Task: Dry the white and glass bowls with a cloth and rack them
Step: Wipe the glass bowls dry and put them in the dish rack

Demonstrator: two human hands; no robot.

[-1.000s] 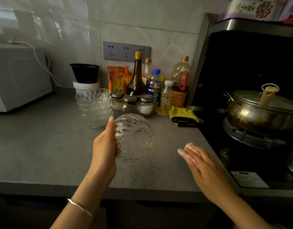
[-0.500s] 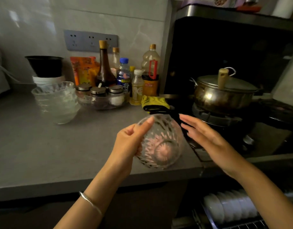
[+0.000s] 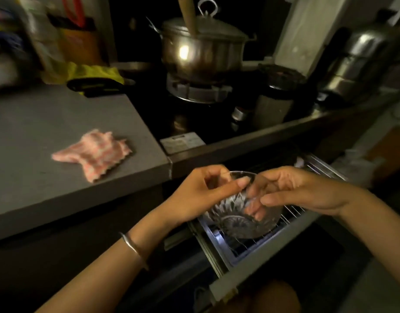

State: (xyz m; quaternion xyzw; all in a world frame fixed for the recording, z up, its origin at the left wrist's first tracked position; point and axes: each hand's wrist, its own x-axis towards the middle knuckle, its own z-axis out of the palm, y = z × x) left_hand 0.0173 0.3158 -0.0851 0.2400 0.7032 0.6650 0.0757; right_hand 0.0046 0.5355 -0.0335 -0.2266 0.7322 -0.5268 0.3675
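While the left hand point(image 3: 203, 193) pinches the near rim of the glass bowl point(image 3: 235, 222) between thumb and curled fingers, the right hand point(image 3: 294, 190) grips the opposite side, its fingers hooked over the rim and showing through the glass. Held between both hands, the bowl is tilted and hangs low over the front left corner of the wire rack point(image 3: 251, 247), a pull-out drawer below the stove; whether it touches the wires cannot be told. Up on the tabletop point(image 3: 36, 123), the pink cloth point(image 3: 95, 152) lies crumpled near the right edge, well apart from either hand. With the cloth set down, drying of this bowl looks finished, and racking it is the step in hand. What remains for it is to settle it among the wires and let go. No white bowl shows here, and much of the rack is hidden behind the hands, so how many bowls are racked or left to dry cannot be judged.
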